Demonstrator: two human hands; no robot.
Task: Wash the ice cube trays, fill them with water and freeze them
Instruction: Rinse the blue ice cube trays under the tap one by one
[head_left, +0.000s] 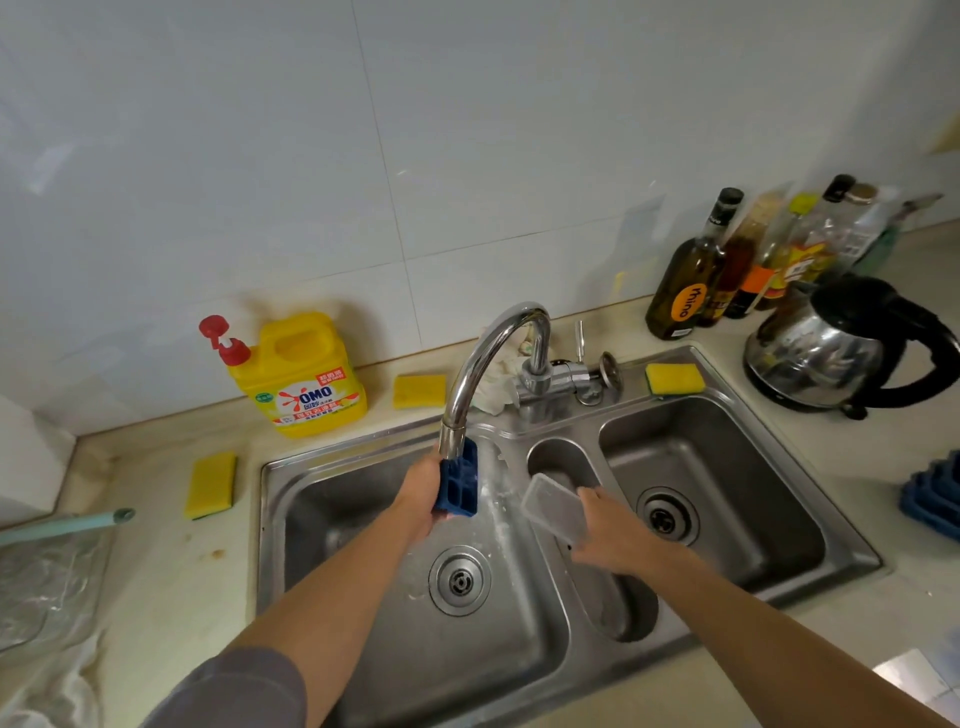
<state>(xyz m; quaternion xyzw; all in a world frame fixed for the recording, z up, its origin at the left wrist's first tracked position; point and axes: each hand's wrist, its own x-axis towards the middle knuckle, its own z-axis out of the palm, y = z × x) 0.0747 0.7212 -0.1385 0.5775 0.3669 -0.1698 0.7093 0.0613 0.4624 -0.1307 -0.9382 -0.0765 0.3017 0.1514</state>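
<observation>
My left hand (418, 499) grips a blue ice cube tray (460, 486), held upright on its end right under the spout of the chrome tap (491, 358), over the left basin of the steel sink (363, 457). Water runs down beside the tray. My right hand (610, 530) holds a clear plastic tray lid (550, 506), tilted, above the small middle basin. More blue ice cube trays (935, 499) are stacked on the counter at the right edge.
A yellow dish soap jug (301, 374) with a red pump stands behind the sink. Yellow sponges lie on the left counter (210, 486), beside the jug (418, 391) and on the sink's back rim (675, 378). A steel kettle (831, 353) and several bottles (727, 260) stand at the back right.
</observation>
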